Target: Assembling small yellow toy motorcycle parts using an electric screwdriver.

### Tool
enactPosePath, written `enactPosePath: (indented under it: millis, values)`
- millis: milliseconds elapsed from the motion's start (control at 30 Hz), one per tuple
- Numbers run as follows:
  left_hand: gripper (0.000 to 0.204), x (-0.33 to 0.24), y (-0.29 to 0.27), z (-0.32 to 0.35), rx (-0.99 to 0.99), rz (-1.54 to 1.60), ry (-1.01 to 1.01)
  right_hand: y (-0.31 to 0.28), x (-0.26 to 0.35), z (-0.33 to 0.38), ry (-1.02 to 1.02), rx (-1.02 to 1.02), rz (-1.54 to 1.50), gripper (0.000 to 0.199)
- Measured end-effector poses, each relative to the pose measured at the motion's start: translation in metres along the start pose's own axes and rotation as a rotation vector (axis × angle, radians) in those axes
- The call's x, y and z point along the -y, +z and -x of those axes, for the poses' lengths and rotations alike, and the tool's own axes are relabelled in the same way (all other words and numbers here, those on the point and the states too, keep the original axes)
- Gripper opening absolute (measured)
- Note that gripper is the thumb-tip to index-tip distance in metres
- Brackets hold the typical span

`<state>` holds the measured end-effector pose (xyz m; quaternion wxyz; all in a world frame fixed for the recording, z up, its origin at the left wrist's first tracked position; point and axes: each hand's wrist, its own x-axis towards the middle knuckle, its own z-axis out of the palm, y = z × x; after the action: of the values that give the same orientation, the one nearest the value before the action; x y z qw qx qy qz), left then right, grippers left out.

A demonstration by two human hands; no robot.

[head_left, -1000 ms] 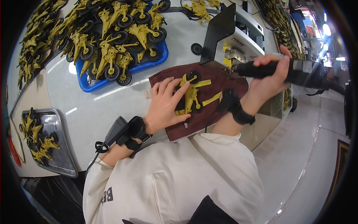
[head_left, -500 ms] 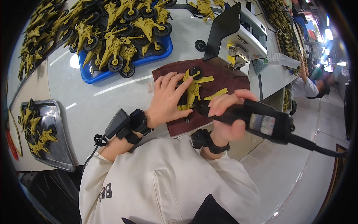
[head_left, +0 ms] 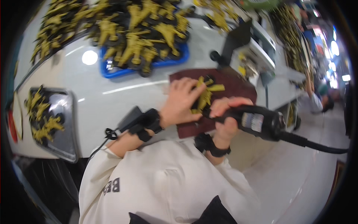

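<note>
Yellow-and-black toy assembly (head_left: 205, 99) lies on a maroon mat (head_left: 238, 87) in the head view, partly covered by the person's left hand (head_left: 182, 102). Thumb and fingers reach over its near side, but whether they clasp it or merely press it down cannot be told. The right hand (head_left: 225, 121) is wrapped around a black corded tool (head_left: 274, 125); the tool's tip is lost in blur beside the assembly, so contact is uncertain. Motion smears the whole scene, hiding the small parts. The piled yellow pieces (head_left: 136, 44) in the blue tray (head_left: 112, 75) run together and partly cover its rim; more are cut off by the dark upper rim of the view.

Beneath the mat spreads a glossy white table (head_left: 126, 104) with streaked reflections. A metal tray (head_left: 71, 125) with yellow pieces stands at left, a black-and-white machine (head_left: 265, 39) beyond the mat. Pale floor (head_left: 287, 175) shows at right, below a bright, blurred room.
</note>
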<state>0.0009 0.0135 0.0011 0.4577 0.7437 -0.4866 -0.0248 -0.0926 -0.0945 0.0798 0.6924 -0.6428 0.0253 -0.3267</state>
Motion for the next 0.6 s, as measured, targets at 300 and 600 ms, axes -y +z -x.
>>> enactPosePath:
  millis: [300, 600]
  values:
    - [0.085, -0.013, -0.054, 0.019, -0.096, 0.053, 0.02, -0.036, 0.046, -0.016, -0.261, -0.438, 0.005, 0.057]
    - [0.084, 0.094, -0.277, 0.238, -0.506, -1.189, -1.32, -0.044, 0.007, -0.025, -0.034, -0.787, 0.149, 0.045]
